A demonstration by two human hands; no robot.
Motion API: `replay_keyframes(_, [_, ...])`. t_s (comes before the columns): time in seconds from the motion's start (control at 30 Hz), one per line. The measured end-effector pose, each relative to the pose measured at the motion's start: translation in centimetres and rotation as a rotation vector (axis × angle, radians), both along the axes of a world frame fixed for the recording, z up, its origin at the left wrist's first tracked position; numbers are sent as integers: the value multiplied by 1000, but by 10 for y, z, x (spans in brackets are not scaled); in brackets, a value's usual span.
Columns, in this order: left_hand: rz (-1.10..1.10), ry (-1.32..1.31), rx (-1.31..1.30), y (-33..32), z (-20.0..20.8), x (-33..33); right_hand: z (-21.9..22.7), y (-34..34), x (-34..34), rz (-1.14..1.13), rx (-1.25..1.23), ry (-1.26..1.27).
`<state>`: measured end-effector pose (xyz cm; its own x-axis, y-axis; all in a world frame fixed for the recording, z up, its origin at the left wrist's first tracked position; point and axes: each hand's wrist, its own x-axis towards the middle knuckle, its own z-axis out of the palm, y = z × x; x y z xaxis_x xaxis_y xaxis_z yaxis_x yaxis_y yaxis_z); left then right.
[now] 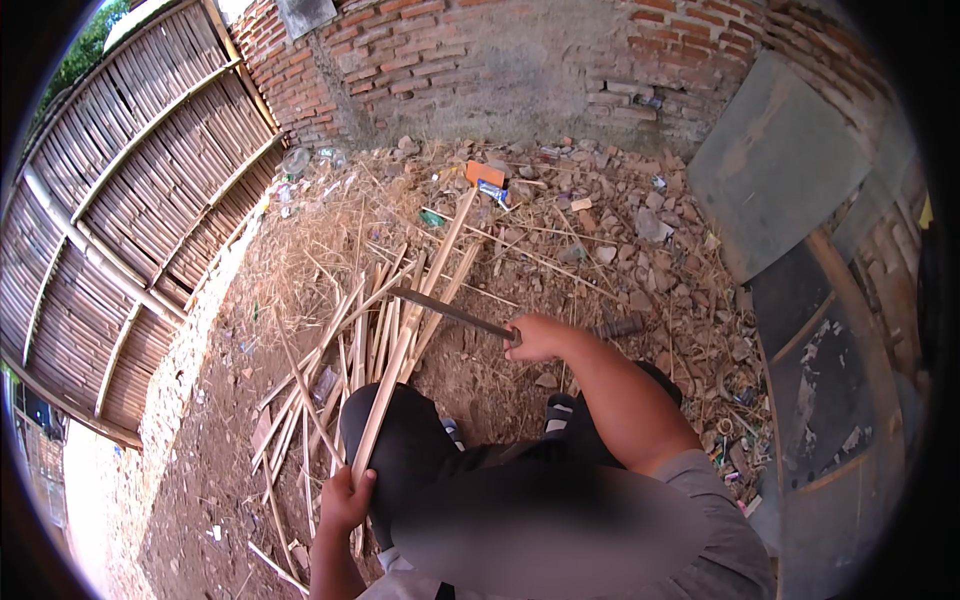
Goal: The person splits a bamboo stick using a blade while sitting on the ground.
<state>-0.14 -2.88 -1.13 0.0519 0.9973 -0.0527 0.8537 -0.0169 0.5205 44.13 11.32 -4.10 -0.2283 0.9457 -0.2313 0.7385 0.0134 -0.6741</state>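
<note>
My left hand [346, 500] is closed round the near end of a long split bamboo strip [400, 350]. The strip slants over my left thigh and reaches forward above the ground. In my right hand [537, 337] is the handle of a long dark machete [450, 309], its blade pointing left. The blade's far end lies close to the strip; whether they touch I cannot tell. Beneath and left of the strip lies a loose pile of pale bamboo strips [300, 415], several of them crossing one another.
A brick wall [480, 80] closes the far side. On the left stands a bamboo fence [130, 190]. Grey sheets [780, 160] and a dark panel [835, 380] lean at the right. Rubble [640, 250], dry straw and an orange block [485, 174] lie on the ground.
</note>
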Motion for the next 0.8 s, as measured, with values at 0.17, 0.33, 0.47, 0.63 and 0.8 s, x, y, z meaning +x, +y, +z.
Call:
replay_keyframes(0.17, [2, 8, 21, 2, -11, -8, 0, 3, -1, 8, -73, 3])
replay_keyframes(0.33, [17, -3, 8, 1, -4, -1, -1, 4, 7, 3, -12, 8])
replay_keyframes(0.47, [12, 13, 14, 1, -2, -1, 25, 0, 8, -3, -44, -96])
replay_keyframes(0.63, [20, 8, -4, 1, -9, -7, 35, -15, -16, 127, 102, -201])
replay_keyframes(0.8, [12, -11, -20, 0, 3, -1, 31, -10, -1, 112, 122, -183])
